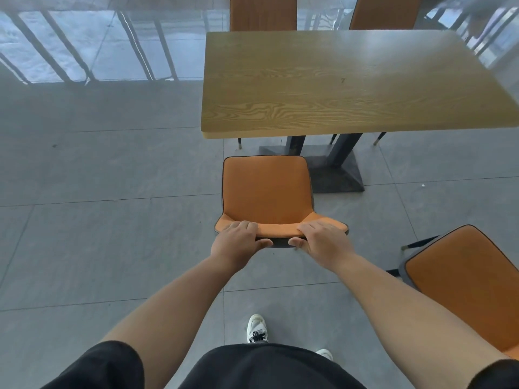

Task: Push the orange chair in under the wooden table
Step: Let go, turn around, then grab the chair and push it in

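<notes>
I see my left hand [238, 239] gripping the top edge of the orange chair [266, 192] backrest near its left end, fingers curled over the front, thumb behind. My right hand [320, 239] holds the same edge toward the right end in the same way. The chair has an orange padded seat with dark piping. It stands on the grey floor just short of the wooden table [351, 80], seat facing the table's near edge, not under it.
</notes>
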Demonstrator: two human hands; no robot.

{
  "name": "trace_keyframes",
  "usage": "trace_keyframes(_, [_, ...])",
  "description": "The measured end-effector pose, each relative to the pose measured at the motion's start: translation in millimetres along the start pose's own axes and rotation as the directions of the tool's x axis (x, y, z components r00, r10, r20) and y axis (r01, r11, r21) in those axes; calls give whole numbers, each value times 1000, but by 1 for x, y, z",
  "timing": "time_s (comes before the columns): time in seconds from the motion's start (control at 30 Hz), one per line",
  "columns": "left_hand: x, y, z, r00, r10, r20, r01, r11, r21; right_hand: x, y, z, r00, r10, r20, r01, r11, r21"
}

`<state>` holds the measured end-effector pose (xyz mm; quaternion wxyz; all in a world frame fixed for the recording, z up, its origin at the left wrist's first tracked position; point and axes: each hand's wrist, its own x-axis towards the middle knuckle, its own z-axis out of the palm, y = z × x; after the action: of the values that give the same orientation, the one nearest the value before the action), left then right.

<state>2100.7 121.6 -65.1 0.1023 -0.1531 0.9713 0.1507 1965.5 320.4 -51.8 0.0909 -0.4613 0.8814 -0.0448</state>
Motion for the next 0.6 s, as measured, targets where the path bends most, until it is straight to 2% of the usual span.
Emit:
trace_keyframes(0.1, [-6, 4, 3, 1000, 3, -11, -4, 1000, -9, -5, 2, -2, 999, 3, 39, -3, 1000, -17])
trace_keyframes(0.2, [-5, 6, -1, 1000, -8, 17, 8, 1000, -14, -6, 0, -6, 996, 16, 90, -20, 999, 39])
trace_keyframes(0.27, [-6, 8, -3, 1000, 10, 16, -9, 1000, -13, -13, 3, -11, 997, 32, 70, -37, 996, 77])
trace_keyframes(0.43, [-9, 46, -5, 962, 262, -79, -257, 964, 70, -73, 31, -15, 989, 142, -40, -136, 982, 133])
trace_keyframes(0.6, [-1, 136, -4, 882, 468, -56, -463, 882, 88, -151, 69, -33, 938, 322, -130, -301, 941, 157])
